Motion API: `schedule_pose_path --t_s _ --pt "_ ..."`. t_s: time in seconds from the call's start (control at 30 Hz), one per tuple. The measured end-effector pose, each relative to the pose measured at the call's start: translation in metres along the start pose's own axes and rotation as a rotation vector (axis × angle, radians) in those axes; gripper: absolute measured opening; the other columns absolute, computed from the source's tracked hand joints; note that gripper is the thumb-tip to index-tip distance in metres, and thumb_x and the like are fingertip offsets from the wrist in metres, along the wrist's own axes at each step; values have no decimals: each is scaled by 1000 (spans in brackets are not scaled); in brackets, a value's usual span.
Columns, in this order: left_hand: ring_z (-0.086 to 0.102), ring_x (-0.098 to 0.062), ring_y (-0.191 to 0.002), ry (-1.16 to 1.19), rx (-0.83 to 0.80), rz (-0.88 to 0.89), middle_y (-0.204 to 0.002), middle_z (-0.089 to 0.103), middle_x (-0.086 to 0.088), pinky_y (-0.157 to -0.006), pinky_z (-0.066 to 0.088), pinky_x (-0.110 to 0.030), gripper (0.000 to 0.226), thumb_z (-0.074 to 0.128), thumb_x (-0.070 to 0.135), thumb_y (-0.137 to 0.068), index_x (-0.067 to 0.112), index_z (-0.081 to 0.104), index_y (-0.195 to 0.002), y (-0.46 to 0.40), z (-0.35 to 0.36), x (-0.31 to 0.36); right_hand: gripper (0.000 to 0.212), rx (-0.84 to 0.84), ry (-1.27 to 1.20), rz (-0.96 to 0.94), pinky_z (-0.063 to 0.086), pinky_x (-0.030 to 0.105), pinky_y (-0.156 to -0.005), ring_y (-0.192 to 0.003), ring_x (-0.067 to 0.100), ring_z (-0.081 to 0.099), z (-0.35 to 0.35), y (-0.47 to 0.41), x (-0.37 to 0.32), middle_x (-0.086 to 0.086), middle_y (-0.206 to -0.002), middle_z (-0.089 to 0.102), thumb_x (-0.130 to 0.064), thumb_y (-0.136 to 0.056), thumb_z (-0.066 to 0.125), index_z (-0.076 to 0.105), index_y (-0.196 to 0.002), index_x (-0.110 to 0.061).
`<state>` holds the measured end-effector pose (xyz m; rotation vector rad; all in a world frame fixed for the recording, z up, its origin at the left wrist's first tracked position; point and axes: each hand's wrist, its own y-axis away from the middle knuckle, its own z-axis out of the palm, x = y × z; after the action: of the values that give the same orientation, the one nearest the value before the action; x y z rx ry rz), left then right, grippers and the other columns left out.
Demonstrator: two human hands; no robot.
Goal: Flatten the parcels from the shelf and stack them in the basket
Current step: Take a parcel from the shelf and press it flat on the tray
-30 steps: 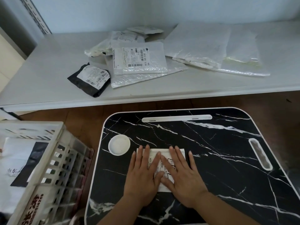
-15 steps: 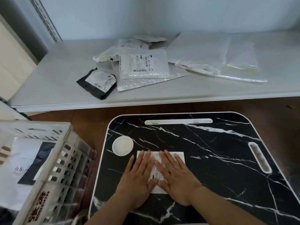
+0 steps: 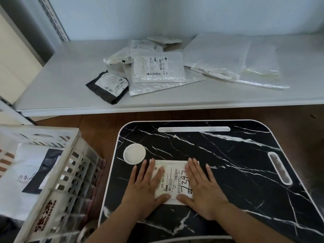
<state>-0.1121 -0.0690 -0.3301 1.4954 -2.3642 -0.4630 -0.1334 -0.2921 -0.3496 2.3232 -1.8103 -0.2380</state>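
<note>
A small white parcel [image 3: 172,179] with a shipping label and the handwritten number 7397 lies flat on the black marble-patterned lap table [image 3: 236,163]. My left hand [image 3: 145,188] presses palm-down on its left side, fingers spread. My right hand [image 3: 203,188] presses flat on its right side. The label shows between them. The white slatted basket [image 3: 57,174] stands at the left, with flat parcels [image 3: 33,174] inside. On the grey shelf [image 3: 61,88] behind lie a black parcel [image 3: 107,86], a white labelled parcel [image 3: 157,69] and several silver mailers [image 3: 228,60].
A round white cup recess [image 3: 134,153] sits just left of the parcel's far corner. The table has a slot [image 3: 193,129] along its far edge and a handle slot [image 3: 279,168] at the right. Brown wooden floor [image 3: 98,130] shows between shelf, basket and table.
My two hands have slid apart across the parcel, left hand to the left and right hand to the right, uncovering the label. The view has shifted slightly.
</note>
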Motion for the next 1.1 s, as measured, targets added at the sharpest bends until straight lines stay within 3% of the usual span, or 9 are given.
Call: schedule_pose_path --t_s 0.1,0.23,0.4,0.57,0.7,0.8,0.87,0.97,1.1 --pt "-42 -28 -134 17 -35 -93 -143 -49 -10 -108 -28 -43 91 -15 87 -57 38 -47 -127 3 -6 3 111 -54 -67 91 18 59 -107 -143 32 25 -12 3 -8 22 -154 27 -88 -79 21 36 -142 3" --pt "-4 -27 -148 214 37 -251 -161 -5 -11 -121 4 -41 104 53 62 -86 20 -18 -150 4 -24 23 118 -194 -60 160 -21 51 -111 -145 26 -25 -37 3 -16 15 -156 -26 -90 -67 0 -22 -145 -5" --pt "50 -20 -121 778 171 -526 -138 40 -5 -100 46 -33 104 80 21 -74 17 11 -152 12 -38 26 83 -125 -72 145 23 39 -115 -136 20 28 -68 3 -12 2 -149 33 -68 -83 52 33 -144 -15" --pt "62 -12 -102 875 -50 -520 -113 66 2 -88 51 -27 33 78 25 -77 18 61 -104 24 -39 30 85 -161 -152 172 36 37 -108 -133 20 30 -74 19 -14 0 -143 34 -54 -79 69 28 -145 -20" --pt "64 -10 -101 963 10 -364 -109 69 4 -88 52 -28 17 68 19 -87 21 66 -104 28 -56 34 104 -76 -164 157 16 41 -117 -143 18 18 -86 24 -21 -3 -154 22 -52 -77 72 9 -154 -20" --pt "66 -10 -94 1056 57 -274 -100 70 4 -85 55 -31 9 71 18 -85 24 66 -89 34 -74 29 53 36 -377 178 33 35 -109 -116 11 54 -107 18 -22 -8 -119 60 -42 -80 72 54 -125 -22" --pt "66 -10 -84 1145 179 -297 -87 70 4 -74 54 -26 9 75 24 -81 22 67 -78 40 -87 20 17 -7 -561 211 53 32 -82 -83 12 66 -125 14 -21 -4 -88 66 -32 -84 72 60 -91 -21" --pt "65 -13 -75 1364 379 -352 -81 70 0 -63 50 -22 15 79 26 -77 14 69 -80 49 -104 1 14 -22 -779 260 52 25 -58 -72 13 68 -146 7 -26 0 -83 68 -23 -86 71 59 -79 -20" --pt "71 -22 -88 1794 225 -363 -101 72 -10 -70 59 -33 39 76 4 -77 8 59 -112 66 -117 -26 6 79 -1224 376 56 32 -64 -76 19 70 -165 -6 -53 7 -90 73 -17 -92 64 66 -89 -12"
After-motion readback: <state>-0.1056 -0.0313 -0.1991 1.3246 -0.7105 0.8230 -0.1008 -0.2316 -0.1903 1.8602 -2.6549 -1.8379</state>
